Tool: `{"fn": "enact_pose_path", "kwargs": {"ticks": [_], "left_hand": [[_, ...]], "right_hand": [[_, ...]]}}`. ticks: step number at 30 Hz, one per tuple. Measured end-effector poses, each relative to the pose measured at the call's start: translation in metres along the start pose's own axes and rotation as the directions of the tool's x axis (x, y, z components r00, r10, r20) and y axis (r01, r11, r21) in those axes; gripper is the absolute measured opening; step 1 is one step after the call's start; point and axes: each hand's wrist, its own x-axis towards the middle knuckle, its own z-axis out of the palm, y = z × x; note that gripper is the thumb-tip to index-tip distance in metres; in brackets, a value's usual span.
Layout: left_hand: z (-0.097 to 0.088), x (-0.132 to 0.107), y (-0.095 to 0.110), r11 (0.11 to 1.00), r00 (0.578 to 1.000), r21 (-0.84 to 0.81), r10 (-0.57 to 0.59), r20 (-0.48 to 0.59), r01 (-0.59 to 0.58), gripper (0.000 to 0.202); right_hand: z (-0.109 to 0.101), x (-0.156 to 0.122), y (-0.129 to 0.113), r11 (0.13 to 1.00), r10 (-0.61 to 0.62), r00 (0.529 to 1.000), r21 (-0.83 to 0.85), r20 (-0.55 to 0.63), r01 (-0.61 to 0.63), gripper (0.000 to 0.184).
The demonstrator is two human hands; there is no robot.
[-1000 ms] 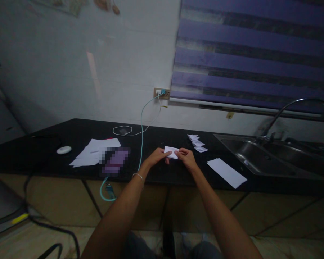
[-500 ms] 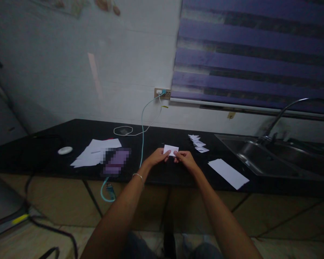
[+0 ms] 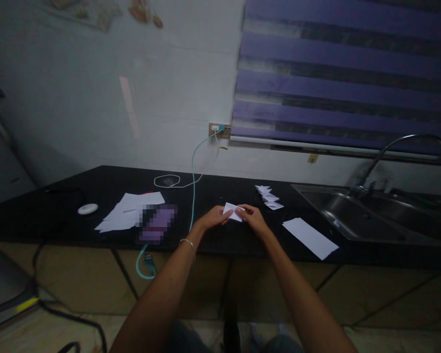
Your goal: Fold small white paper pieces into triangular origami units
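Note:
A small folded piece of white paper point(image 3: 233, 212) is held just above the dark countertop, pinched between both hands. My left hand point(image 3: 213, 216) grips its left side with the thumb on top. On the opposite side my right hand point(image 3: 253, 218) closes on it, thumb also over the paper. Behind and to the right of that hand lie several small folded white papers point(image 3: 269, 197) in an overlapping row. Closer to the front edge rests a stack of white paper strips point(image 3: 310, 238). The fingers under the paper are partly hidden.
Loose white sheets point(image 3: 122, 215) lie at the left, partly beside a pixelated purple item point(image 3: 158, 224). A white round object point(image 3: 87, 209) sits farther left. A teal cable point(image 3: 193, 196) runs from the wall outlet point(image 3: 219, 130) across the counter point(image 3: 213, 240). A steel sink point(image 3: 347, 220) is at the right.
The folded paper has turned in my fingers and now sits at a slant, its right side lower. Both hands stay in nearly the same place, and the view has shifted slightly.

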Motion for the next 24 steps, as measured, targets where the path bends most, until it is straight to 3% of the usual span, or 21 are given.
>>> {"fn": "enact_pose_path", "kwargs": {"ticks": [8, 16, 24], "left_hand": [[0.0031, -0.0007, 0.0080, 0.998, 0.995, -0.057, -0.021, 0.099, 0.026, 0.056], [0.0051, 0.0014, 0.0068, 0.976, 0.999, -0.216, -0.029, 0.019, 0.033, 0.053], [0.0037, 0.0007, 0.0009, 0.992, 1.000, -0.125, 0.008, -0.028, -0.012, 0.050]], "right_hand": [[-0.0024, -0.0001, 0.0042, 0.996, -0.040, 0.998, -0.078, 0.038, 0.042, 0.036], [-0.0014, -0.0035, -0.0001, 0.993, -0.019, 0.999, -0.120, 0.032, 0.023, 0.039], [0.0007, -0.0057, -0.0052, 0.989, -0.030, 0.992, -0.137, 0.126, 0.047, 0.040]]}}
